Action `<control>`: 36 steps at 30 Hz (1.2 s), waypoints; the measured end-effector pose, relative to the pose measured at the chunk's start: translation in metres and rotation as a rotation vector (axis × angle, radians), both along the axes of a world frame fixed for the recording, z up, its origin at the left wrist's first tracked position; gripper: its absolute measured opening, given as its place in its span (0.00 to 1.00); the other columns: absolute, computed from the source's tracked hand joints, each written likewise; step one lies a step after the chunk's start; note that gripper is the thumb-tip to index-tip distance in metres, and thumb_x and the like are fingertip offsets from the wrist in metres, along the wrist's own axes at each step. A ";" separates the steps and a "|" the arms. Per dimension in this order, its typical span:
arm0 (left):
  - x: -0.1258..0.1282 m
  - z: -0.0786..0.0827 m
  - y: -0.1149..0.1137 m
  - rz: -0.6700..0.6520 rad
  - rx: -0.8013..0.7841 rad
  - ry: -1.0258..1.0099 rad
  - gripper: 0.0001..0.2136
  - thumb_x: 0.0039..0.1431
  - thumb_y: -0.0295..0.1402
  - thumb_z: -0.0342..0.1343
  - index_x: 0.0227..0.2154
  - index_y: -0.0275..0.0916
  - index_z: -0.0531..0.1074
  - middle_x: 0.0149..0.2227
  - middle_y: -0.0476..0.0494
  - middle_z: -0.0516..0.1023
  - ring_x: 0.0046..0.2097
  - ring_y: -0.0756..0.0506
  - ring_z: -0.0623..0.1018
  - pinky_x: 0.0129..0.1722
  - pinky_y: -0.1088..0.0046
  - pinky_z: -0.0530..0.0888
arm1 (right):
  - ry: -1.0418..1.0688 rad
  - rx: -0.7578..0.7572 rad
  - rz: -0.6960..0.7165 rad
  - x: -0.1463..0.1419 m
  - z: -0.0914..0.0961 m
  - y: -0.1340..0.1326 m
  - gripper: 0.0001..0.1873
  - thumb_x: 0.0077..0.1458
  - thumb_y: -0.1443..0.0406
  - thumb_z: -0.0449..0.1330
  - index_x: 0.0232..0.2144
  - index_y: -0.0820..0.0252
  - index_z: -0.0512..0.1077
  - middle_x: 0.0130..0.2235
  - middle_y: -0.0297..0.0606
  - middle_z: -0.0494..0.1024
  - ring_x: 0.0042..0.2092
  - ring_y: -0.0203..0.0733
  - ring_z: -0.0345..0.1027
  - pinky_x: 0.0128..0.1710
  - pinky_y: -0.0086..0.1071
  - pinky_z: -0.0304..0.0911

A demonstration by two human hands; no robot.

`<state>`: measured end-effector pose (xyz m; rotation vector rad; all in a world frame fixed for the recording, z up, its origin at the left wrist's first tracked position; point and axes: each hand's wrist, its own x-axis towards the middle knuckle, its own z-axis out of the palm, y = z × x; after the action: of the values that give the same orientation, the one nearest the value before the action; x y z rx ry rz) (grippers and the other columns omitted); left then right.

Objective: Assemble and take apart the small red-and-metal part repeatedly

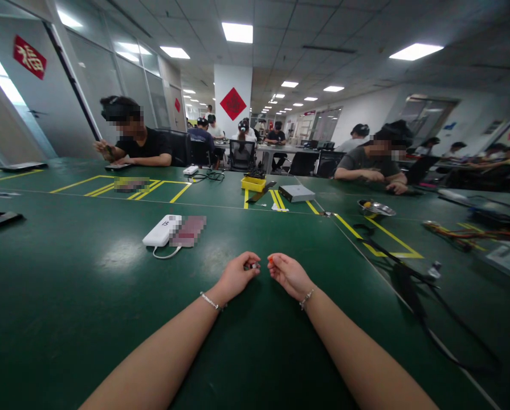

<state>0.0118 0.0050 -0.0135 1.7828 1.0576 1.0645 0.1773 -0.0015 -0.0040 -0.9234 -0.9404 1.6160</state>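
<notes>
Just over the green table (122,319), my two hands face each other with a narrow gap between them. My left hand (240,274) is closed around a small shiny metal piece (255,266), which pokes out at the fingertips; its kind is too small to make out. Between thumb and forefinger, my right hand (289,275) pinches a small orange piece (270,259), mostly covered by the fingers. The two pieces are apart. Each wrist wears a bracelet.
A white power bank (163,230) with a short cable lies left, beside a blurred reddish object (190,232). Farther back stand a yellow tray (253,184) and a grey box (296,193). To the right are a metal dish (378,209) and a black strap (412,290). People sit across the table.
</notes>
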 end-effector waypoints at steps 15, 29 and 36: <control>-0.001 0.000 -0.001 -0.067 -0.051 0.109 0.12 0.48 0.33 0.52 0.37 0.39 0.67 0.32 0.49 0.73 0.34 0.50 0.71 0.35 0.74 0.67 | 0.011 0.010 -0.060 -0.003 0.002 -0.005 0.10 0.39 0.64 0.62 0.28 0.62 0.70 0.24 0.33 0.72 0.25 0.29 0.62 0.30 0.27 0.58; -0.004 0.006 0.002 -0.013 0.016 0.134 0.11 0.43 0.26 0.55 0.33 0.39 0.67 0.31 0.49 0.69 0.35 0.50 0.69 0.35 0.74 0.66 | -0.026 -0.022 -0.045 -0.003 0.004 0.000 0.10 0.40 0.62 0.61 0.28 0.61 0.71 0.25 0.33 0.71 0.26 0.30 0.61 0.30 0.29 0.57; -0.003 0.017 -0.003 -0.052 -0.056 0.128 0.11 0.47 0.30 0.53 0.36 0.40 0.69 0.33 0.48 0.73 0.35 0.49 0.71 0.37 0.72 0.67 | 0.009 -0.011 -0.013 -0.008 0.004 -0.006 0.08 0.38 0.68 0.63 0.26 0.59 0.70 0.29 0.32 0.72 0.28 0.30 0.62 0.33 0.30 0.57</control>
<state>0.0088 0.0017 0.0033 1.8427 1.1014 0.8904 0.1692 -0.0079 -0.0001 -0.9271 -0.9189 1.6144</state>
